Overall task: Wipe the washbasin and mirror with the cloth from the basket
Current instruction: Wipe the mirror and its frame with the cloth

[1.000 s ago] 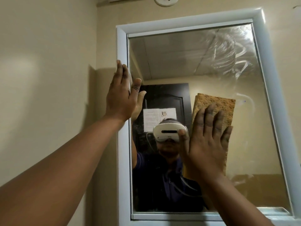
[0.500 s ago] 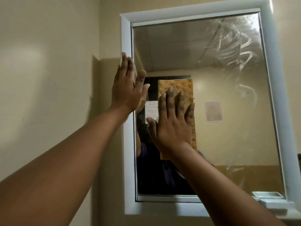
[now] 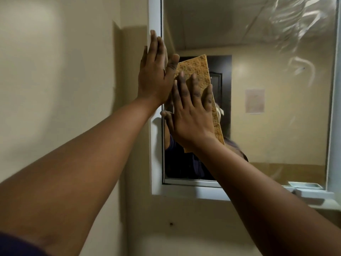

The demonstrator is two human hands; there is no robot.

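A wall mirror (image 3: 276,111) in a pale frame (image 3: 155,15) fills the upper right of the head view. My right hand (image 3: 191,111) lies flat with spread fingers on a tan, rough cloth (image 3: 193,68) and presses it against the glass near the mirror's left edge. My left hand (image 3: 156,71) is flat and upright against the left side of the frame, fingers straight, its thumb touching the cloth's upper left corner. The washbasin is out of view.
A small white shelf with a soap dish (image 3: 306,189) juts out at the mirror's lower right corner. Streaky smears (image 3: 299,19) cover the glass at upper right. Bare cream wall (image 3: 55,80) lies to the left and below.
My right hand has slid the cloth leftward across the glass, from the mirror's middle to its left edge beside my left hand. The view has dropped and shifted right.
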